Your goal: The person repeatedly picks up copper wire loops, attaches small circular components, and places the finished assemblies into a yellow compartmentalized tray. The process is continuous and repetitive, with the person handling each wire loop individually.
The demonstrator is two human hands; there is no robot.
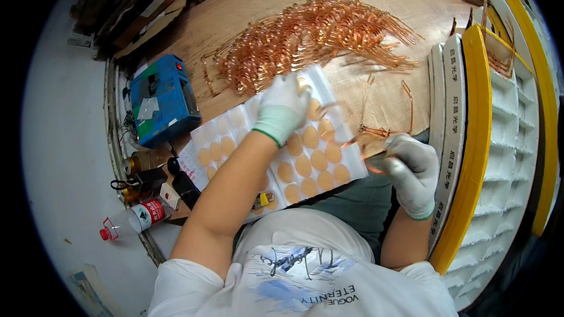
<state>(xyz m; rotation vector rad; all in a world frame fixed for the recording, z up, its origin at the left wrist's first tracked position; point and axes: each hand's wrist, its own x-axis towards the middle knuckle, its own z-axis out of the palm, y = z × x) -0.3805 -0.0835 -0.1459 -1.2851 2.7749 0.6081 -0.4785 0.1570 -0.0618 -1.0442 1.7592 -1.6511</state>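
Observation:
My left hand, in a white glove with a green cuff, is over a white sheet with rows of round tan stickers. Its fingers are drawn together beside one sticker near the sheet's upper edge; what they pinch is hidden. To the right, my gloved right hand is closed around a bent copper piece, which is smeared by motion and reaches over the sheet's right edge. Just behind it, another thin bent copper piece lies on the table.
A large heap of copper pieces spreads across the far table. At left are a blue box-shaped device, a black phone-like object and a plastic bottle. Stacked white trays with yellow edges stand at right; cardboard lies far left.

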